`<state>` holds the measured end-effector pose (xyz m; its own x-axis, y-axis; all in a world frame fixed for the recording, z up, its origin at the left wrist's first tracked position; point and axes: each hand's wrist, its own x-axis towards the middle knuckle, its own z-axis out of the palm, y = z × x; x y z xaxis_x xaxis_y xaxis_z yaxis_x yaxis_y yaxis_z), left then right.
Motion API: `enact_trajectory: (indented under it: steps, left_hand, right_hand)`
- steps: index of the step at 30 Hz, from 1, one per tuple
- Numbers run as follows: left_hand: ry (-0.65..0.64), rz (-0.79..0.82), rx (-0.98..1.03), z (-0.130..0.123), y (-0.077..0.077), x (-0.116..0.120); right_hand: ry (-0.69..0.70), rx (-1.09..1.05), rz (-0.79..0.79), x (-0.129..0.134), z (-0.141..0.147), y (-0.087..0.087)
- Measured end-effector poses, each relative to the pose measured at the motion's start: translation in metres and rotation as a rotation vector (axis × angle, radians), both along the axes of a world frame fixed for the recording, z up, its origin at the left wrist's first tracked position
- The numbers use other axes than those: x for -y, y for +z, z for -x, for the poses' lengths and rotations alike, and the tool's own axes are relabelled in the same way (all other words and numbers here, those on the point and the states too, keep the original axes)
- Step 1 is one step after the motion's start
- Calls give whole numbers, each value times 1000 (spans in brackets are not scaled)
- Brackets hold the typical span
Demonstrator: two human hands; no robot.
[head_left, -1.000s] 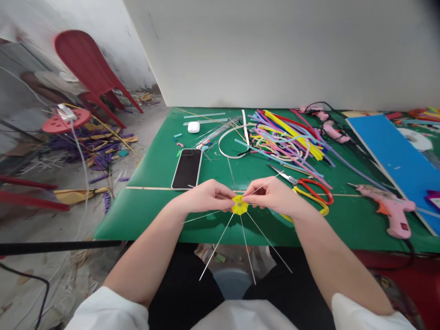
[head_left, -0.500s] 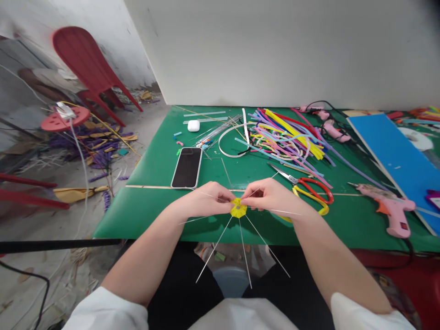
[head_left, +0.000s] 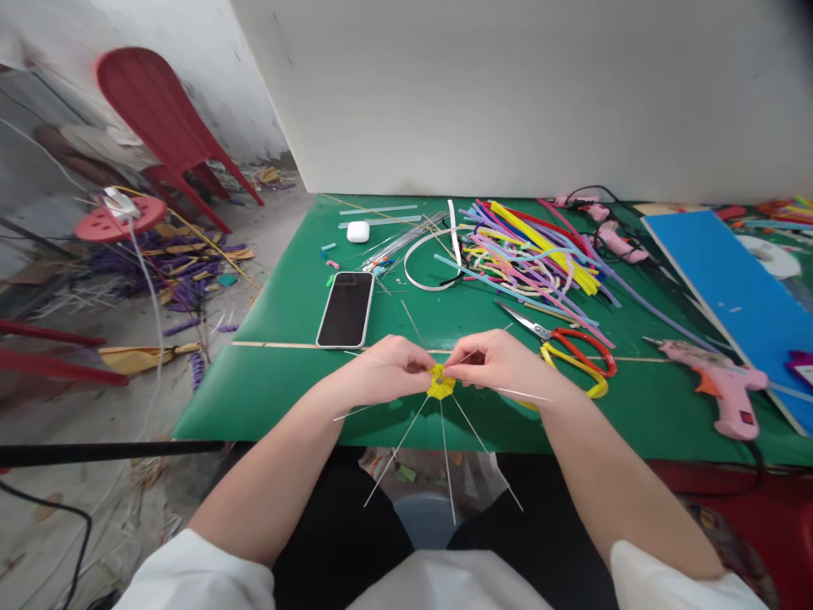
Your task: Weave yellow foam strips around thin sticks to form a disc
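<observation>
Between my hands, above the near edge of the green table (head_left: pixel 279 394), is a small yellow disc (head_left: pixel 440 385) with several thin pale rods spreading out from it. My left hand (head_left: pixel 397 368) pinches the disc's left side, fingers curled. On its upper right, my right hand (head_left: pixel 483 360) pinches it with thumb and fingertips. Three of the rods point down toward my lap, and others pass beside or behind my hands. Scissors (head_left: pixel 539 330) with red and yellow handles lie just beyond my right hand. A phone (head_left: pixel 346 310) lies beyond my left hand.
Colourful fuzzy stems (head_left: pixel 533 254) are heaped at the back, beside a white hoop (head_left: pixel 412 271). A white case (head_left: pixel 358 231) stands behind the phone. Toward the right are a pink glue gun (head_left: pixel 724 381) and a blue board (head_left: pixel 730 288). A red chair (head_left: pixel 149 110) stands off to the left.
The yellow disc has tilted slightly in my fingers, and the lower rod ends have shifted up and a little to the left. Both hands keep their hold almost in place.
</observation>
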<state>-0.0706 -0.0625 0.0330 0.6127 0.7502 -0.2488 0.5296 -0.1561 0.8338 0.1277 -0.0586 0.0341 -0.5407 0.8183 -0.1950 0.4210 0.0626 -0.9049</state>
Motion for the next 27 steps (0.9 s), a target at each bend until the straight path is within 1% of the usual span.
enact_trajectory:
  steps: [4,7,9,11,13,15,21,27]
  left_hand:
    - [9,-7,-19,0,-5,0]
    - [15,13,-5,1,-2,0]
    - [-16,88,49,4,2,-2]
    - [-37,213,133,8,7,-3]
    - [-1,324,215,10,10,-4]
    - [49,376,268,8,9,-5]
    - [66,345,332,-7,-4,-4]
    - [148,293,323,-8,-11,-5]
  right_hand:
    - [1,-3,3,0,1,1]
    - [4,0,12,-1,-1,0]
    - [-5,-10,43,-3,-2,-1]
    - [-18,-36,89,-4,-4,-2]
    - [-36,-66,125,-5,-6,-2]
    - [-42,-89,145,-6,-6,-3]
    - [-73,-143,134,-7,-5,-4]
    - [-84,-140,173,-10,-13,0]
